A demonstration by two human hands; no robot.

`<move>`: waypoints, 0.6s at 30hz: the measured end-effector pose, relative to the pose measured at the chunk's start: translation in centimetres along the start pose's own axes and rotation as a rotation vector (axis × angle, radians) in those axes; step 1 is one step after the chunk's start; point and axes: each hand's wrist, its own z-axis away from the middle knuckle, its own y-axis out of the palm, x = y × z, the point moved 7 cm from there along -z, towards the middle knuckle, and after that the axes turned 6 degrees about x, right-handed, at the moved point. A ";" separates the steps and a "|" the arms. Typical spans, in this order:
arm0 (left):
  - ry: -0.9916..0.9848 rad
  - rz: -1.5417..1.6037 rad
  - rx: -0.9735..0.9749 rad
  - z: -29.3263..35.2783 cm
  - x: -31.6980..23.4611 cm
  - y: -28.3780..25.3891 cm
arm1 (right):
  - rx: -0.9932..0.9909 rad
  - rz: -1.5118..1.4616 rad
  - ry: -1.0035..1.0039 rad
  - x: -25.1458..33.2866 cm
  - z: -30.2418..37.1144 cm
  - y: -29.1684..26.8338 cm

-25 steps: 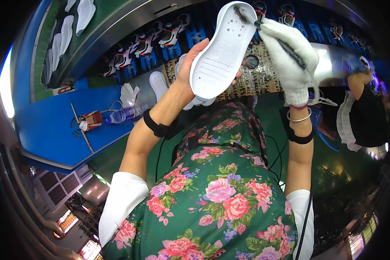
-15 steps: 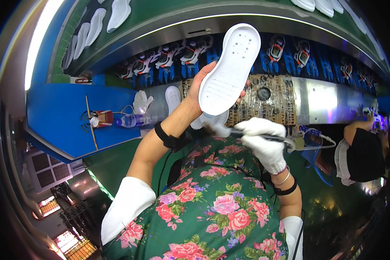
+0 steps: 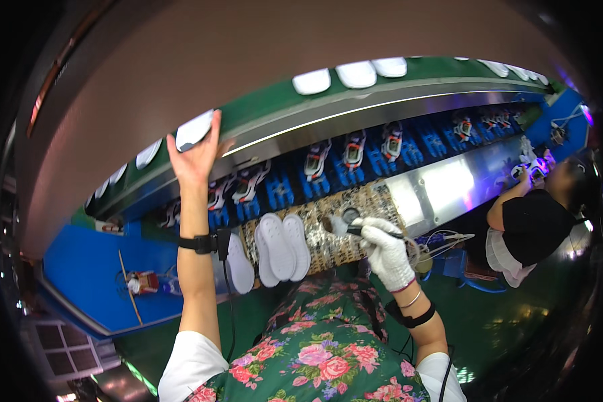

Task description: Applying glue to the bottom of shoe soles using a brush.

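Observation:
My left hand (image 3: 195, 157) reaches up to the raised green belt at the far left. Its fingers and thumb lie along the two sides of a white shoe sole (image 3: 194, 130), whose far end is hidden. My right hand (image 3: 386, 253), in a white knit glove, grips a brush (image 3: 338, 225) with a dark handle, bristles pointing left over the bench. A round black dish (image 3: 350, 214) sits just beyond the bristles. Between my arms, several white soles (image 3: 275, 248) lie on the bench, some overlapping. Another sole (image 3: 240, 264) lies left of them, next to my left forearm.
The green belt (image 3: 248, 110) carries more white soles. Below its metal edge, shoes on blue holders (image 3: 354, 151) stand in a row. A blue table (image 3: 87, 268) is at the left. A co-worker (image 3: 539, 221) sits at the right. Cables (image 3: 445, 241) hang beside my right hand.
My left hand has moved from above the bench, where it held up a white sole, to the raised belt. The view has shifted. My right hand still holds the brush, now near the black dish.

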 end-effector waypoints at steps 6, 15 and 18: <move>-0.063 -0.201 -0.211 0.5 4.7 -1.0 | -0.032 0.018 -0.040 1.3 1.4 -1.8; -0.032 -2.454 0.391 -10.0 17.7 4.3 | -0.022 -0.009 -0.120 3.6 1.8 -4.5; -0.085 -2.611 0.388 -13.9 19.6 3.0 | -0.026 0.024 -0.160 5.1 2.6 -5.8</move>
